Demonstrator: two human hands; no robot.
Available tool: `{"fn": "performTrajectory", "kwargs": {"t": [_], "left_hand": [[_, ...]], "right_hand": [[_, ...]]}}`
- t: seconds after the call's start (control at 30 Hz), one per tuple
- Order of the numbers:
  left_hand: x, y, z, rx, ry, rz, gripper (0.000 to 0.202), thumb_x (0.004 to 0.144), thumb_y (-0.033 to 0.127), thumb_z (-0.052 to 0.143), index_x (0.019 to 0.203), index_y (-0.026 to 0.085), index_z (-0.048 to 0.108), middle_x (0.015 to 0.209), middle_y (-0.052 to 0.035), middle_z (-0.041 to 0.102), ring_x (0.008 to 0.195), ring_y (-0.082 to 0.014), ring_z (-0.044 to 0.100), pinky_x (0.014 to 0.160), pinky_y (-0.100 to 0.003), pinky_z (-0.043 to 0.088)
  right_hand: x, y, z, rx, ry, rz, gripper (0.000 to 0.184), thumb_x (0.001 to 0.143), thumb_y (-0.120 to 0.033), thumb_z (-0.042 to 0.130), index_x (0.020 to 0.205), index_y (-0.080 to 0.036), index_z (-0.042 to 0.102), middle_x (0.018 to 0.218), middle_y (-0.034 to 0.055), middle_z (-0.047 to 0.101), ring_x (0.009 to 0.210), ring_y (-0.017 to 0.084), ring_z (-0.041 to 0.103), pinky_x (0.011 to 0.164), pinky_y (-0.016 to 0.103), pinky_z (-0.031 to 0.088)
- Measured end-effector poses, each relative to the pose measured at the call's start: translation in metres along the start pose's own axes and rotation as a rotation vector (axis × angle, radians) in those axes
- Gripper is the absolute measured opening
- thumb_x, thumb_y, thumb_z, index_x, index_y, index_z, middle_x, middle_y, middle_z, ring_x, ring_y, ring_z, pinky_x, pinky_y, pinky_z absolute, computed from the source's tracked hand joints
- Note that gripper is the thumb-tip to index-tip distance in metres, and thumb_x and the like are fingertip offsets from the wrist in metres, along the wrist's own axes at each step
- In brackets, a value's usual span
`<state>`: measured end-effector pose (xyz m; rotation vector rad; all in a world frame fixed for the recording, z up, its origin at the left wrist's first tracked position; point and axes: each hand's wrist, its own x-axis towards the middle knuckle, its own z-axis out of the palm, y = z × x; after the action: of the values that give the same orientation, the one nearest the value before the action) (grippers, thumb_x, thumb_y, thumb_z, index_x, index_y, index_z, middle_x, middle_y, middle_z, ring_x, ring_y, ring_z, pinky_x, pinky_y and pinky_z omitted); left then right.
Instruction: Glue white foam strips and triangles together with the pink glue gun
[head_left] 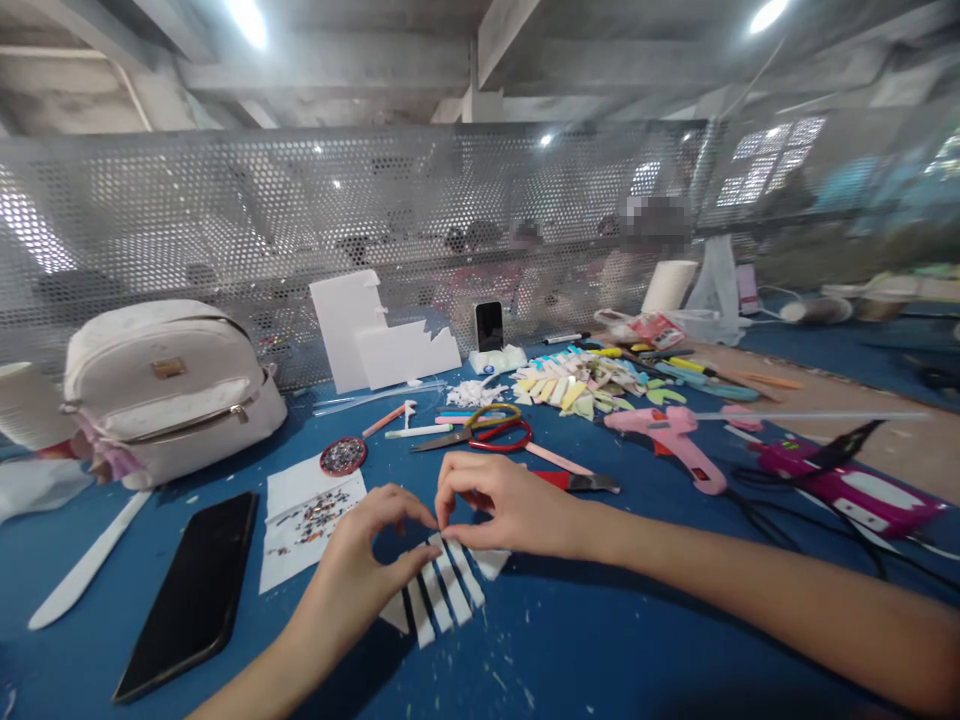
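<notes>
Several narrow white strips [453,583] lie side by side on the blue tabletop, with dark gaps between them, and they look like paper or thin foam. Their far ends are partly hidden under my fingers. My left hand [361,560] curves in from the left, its thumb and forefinger closed at the far end of the strips. From the right, my right hand [506,500] pinches with bent fingers at the same end, its fingertips meeting the left forefinger. A white triangular piece [491,563] pokes out beneath the right hand.
Scissors [501,434] lie beyond my hands. A pink glue gun [679,440] with black cable is at right. A black phone [191,590], a sheet with small gems [300,525] and a white backpack [165,390] are at left. Coloured scraps [574,380] are heaped behind.
</notes>
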<state>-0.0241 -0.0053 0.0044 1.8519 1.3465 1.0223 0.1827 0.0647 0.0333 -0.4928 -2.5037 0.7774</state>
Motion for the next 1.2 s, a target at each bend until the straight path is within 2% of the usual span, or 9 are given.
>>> {"fn": "performTrajectory", "kwargs": {"t": [0.8,1.2], "left_hand": [[-0.0032,-0.0005,0.0006,0.075,0.041,0.118,0.008,0.085,0.028,0.066,0.079,0.025,0.070,0.088,-0.0017,0.067,0.088,-0.0199,0.062,0.082,-0.034,0.044],[-0.0033,-0.0011,0.0002,0.076,0.050,0.132,0.008,0.085,0.025,0.065,0.078,0.024,0.069,0.089,-0.0016,0.066,0.089,-0.0195,0.061,0.082,-0.034,0.043]], "right_hand": [[-0.0008,-0.0045,0.0029,-0.003,-0.006,0.004,0.007,0.081,-0.013,0.070,0.086,-0.017,0.067,0.086,-0.0004,0.057,0.071,0.012,0.051,0.060,0.022,0.038],[-0.0026,-0.0063,0.0036,-0.039,-0.004,-0.017,0.006,0.086,-0.014,0.067,0.088,-0.019,0.067,0.088,-0.0003,0.057,0.076,0.013,0.056,0.067,0.023,0.041]]}}
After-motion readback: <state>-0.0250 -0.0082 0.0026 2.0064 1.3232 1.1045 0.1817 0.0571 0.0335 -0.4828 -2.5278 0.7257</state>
